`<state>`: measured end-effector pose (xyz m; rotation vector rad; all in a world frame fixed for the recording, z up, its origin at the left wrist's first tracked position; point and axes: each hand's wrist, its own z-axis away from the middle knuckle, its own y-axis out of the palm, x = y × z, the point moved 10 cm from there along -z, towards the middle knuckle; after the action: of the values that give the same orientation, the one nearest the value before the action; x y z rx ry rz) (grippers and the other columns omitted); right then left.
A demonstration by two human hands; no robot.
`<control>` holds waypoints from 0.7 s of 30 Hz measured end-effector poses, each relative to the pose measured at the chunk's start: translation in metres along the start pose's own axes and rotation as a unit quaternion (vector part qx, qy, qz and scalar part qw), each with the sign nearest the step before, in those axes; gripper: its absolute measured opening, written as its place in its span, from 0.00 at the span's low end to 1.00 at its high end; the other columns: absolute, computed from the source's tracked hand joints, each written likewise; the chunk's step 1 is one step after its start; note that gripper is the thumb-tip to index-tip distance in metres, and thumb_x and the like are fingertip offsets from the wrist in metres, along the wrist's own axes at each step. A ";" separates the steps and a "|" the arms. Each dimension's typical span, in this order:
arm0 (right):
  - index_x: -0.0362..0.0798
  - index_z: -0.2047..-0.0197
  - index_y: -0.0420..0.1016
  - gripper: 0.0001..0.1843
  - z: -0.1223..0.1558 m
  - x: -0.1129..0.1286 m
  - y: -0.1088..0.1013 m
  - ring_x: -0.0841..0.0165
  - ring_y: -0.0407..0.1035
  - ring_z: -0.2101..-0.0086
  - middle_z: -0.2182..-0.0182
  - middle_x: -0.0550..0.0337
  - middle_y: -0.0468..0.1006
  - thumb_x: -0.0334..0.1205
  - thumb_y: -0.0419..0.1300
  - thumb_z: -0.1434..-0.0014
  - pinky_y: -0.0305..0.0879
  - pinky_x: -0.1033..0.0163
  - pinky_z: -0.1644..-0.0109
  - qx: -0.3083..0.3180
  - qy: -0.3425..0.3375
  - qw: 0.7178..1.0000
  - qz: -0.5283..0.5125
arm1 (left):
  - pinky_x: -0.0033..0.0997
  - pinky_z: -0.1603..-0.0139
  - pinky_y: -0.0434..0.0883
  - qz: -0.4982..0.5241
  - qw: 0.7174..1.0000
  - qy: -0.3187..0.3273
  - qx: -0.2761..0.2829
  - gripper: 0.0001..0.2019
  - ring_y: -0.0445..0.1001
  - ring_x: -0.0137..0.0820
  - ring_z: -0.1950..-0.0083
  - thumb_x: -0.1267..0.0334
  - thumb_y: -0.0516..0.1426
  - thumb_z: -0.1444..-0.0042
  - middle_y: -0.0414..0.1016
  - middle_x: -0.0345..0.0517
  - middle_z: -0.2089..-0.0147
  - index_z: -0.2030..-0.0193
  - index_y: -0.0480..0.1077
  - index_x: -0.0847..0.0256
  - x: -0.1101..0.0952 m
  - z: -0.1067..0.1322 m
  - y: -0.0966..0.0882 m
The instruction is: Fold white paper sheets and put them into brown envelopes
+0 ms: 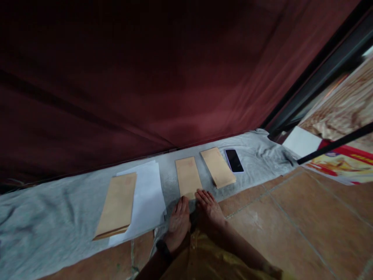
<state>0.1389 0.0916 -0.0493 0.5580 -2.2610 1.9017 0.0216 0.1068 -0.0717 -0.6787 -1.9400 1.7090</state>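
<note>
A mustard garment (212, 262) was seen nearest. The grey cloth (67, 206) was bounded behind by a dark red curtain (175, 101); narrow bare strips were left on either side of the middle brown envelope (189, 175). Its near end was touched by the left hand (179, 219) and right hand (211, 209), fingers extended; whether it was pinched could not be told.

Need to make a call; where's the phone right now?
In the head view, the phone lies screen-up on the grey cloth, right of centre, just to the right of the rightmost tan envelope.
</note>
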 end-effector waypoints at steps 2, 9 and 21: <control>0.47 0.30 0.60 0.26 0.005 -0.010 -0.005 0.59 0.58 0.35 0.34 0.49 0.66 0.35 0.50 0.30 0.58 0.47 0.33 -0.011 0.023 1.000 0.004 | 0.47 0.39 0.70 0.011 1.000 -0.006 -0.007 0.34 0.68 0.42 0.34 0.79 0.44 0.45 0.68 0.57 0.33 0.31 0.61 0.63 0.008 0.005 -0.005; 0.48 0.39 0.69 0.19 -0.003 -0.034 -0.017 0.57 0.68 0.47 0.44 0.48 0.74 0.33 0.53 0.33 0.68 0.50 0.44 -0.054 0.120 0.991 -0.034 | 0.44 0.40 0.71 0.132 0.986 -0.104 -0.020 0.20 0.72 0.42 0.40 0.69 0.46 0.36 0.74 0.59 0.41 0.41 0.70 0.67 0.040 -0.008 -0.017; 0.50 0.65 0.67 0.04 -0.021 -0.064 -0.004 0.65 0.69 0.67 0.70 0.61 0.72 0.36 0.58 0.45 0.70 0.59 0.60 -0.150 0.294 0.871 -0.364 | 0.46 0.54 0.72 0.428 0.839 -0.336 -0.003 0.34 0.77 0.43 0.61 0.56 0.62 0.53 0.75 0.44 0.67 0.40 0.66 0.68 0.090 -0.035 0.003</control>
<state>0.1969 0.1243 -0.0632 0.5674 -1.5727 1.1126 -0.0252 0.1918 -0.0690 -1.1932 -2.2459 2.7843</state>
